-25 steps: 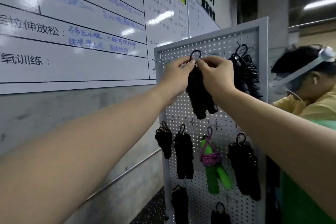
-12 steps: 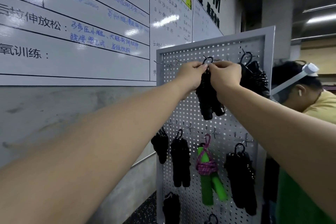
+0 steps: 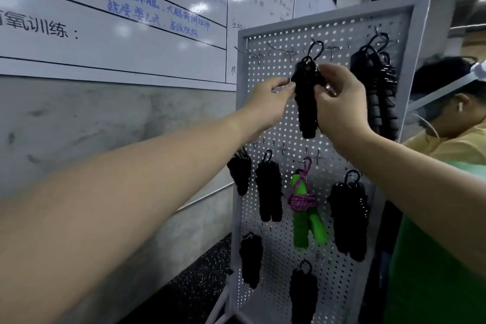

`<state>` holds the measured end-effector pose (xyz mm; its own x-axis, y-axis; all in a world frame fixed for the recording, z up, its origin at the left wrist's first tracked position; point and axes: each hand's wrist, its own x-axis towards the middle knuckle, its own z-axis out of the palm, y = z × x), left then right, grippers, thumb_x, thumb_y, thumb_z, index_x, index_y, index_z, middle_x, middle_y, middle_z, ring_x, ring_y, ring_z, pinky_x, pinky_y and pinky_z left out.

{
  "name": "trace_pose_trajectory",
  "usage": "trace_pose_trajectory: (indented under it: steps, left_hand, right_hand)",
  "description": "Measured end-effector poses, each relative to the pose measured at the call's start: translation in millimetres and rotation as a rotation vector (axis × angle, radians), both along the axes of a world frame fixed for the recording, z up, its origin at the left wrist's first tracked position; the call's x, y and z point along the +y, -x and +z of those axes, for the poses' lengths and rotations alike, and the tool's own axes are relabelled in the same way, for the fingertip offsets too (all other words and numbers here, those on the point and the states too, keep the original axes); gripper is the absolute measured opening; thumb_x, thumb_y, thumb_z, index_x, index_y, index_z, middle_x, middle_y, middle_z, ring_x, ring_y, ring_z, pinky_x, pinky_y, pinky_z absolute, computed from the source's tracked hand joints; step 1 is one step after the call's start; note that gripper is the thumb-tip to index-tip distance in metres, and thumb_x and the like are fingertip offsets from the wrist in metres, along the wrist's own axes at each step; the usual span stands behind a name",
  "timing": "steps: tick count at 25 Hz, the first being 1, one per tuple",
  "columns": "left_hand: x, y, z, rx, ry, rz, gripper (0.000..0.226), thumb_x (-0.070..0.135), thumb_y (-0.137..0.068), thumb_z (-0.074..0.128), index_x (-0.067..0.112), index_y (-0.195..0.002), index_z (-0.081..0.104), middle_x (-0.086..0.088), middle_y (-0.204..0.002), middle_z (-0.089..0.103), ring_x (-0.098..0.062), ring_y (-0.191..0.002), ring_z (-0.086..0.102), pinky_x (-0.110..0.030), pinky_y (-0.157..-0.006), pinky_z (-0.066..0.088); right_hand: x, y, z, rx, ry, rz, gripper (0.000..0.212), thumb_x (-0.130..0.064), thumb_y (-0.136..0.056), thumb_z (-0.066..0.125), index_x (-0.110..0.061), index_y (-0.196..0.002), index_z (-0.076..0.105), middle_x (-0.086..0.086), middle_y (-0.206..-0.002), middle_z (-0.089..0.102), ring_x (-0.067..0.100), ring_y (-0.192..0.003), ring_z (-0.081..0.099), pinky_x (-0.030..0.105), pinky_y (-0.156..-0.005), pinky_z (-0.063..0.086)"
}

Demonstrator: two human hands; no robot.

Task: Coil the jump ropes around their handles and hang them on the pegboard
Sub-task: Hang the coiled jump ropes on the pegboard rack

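Observation:
A black jump rope (image 3: 305, 113), coiled around its handles, hangs by its loop from a hook in the top row of the grey pegboard (image 3: 339, 21). My left hand (image 3: 273, 97) pinches the bundle's left edge with fingertips and thumb. My right hand (image 3: 339, 100) holds the upper right of the bundle, fingers over its top and thumb on its front. Part of the bundle is hidden behind my right hand.
Another black rope (image 3: 378, 92) hangs at the top right. Below hang several black bundles (image 3: 268, 189) and a green-handled rope (image 3: 305, 216) with purple cord. Two top-row hooks (image 3: 286, 51) left of the rope are bare. A person in yellow (image 3: 452, 123) stands close on the right. A whiteboard (image 3: 110, 21) covers the wall to the left.
Both hands have dropped from the loop at the hook down to the body of the bundle. The loop now sits over the hook on its own. The view moved closer.

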<state>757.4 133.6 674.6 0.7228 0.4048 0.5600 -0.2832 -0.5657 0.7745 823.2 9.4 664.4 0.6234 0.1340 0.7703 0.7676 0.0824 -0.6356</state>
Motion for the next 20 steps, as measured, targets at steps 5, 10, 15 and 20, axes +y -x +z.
trace_pose_trajectory:
  steps: [5, 10, 15, 20]
  left_hand:
    - [34, 80, -140, 0.243, 0.02, 0.116, 0.028, 0.041, -0.107, 0.049, 0.028, -0.124, 0.066, 0.008, -0.104, 0.065, -0.015, -0.099, 0.062, -0.036, -0.096, 0.053]
    - [65, 160, -283, 0.455, 0.173, 0.282, 0.026, 0.042, -0.106, 0.052, 0.027, -0.121, 0.067, 0.008, -0.102, 0.065, -0.02, -0.103, 0.064, -0.036, -0.093, 0.05]
    - [65, 218, -425, 0.725, 0.248, 0.311, 0.029, 0.048, -0.105, 0.049, 0.031, -0.122, 0.065, 0.008, -0.112, 0.066, -0.014, -0.104, 0.063, -0.034, -0.087, 0.05]
    - [51, 242, -540, 1.04, 0.202, 0.184, 0.038, 0.042, -0.102, 0.059, 0.023, -0.135, 0.062, -0.005, -0.108, 0.07, -0.018, -0.087, 0.063, -0.024, -0.071, 0.045]
  right_hand:
    - [-30, 54, -96, -0.011, 0.123, 0.11, 0.035, -0.004, -0.102, 0.053, -0.023, -0.131, 0.062, -0.013, -0.128, 0.065, -0.005, -0.12, 0.058, 0.011, -0.103, 0.044]
    - [-26, 124, -229, 0.103, 0.308, 0.272, 0.022, -0.004, -0.102, 0.054, -0.019, -0.112, 0.067, -0.006, -0.106, 0.069, 0.006, -0.098, 0.065, 0.019, -0.083, 0.052]
    - [-9, 160, -395, 0.354, 0.544, 0.357, 0.021, -0.006, -0.101, 0.054, -0.022, -0.098, 0.068, 0.001, -0.088, 0.07, 0.017, -0.08, 0.066, 0.031, -0.07, 0.053]
    - [-33, 176, -559, 0.59, 0.913, 0.34, 0.01, -0.015, -0.099, 0.061, -0.019, -0.102, 0.07, -0.005, -0.089, 0.069, 0.005, -0.08, 0.063, 0.022, -0.075, 0.047]
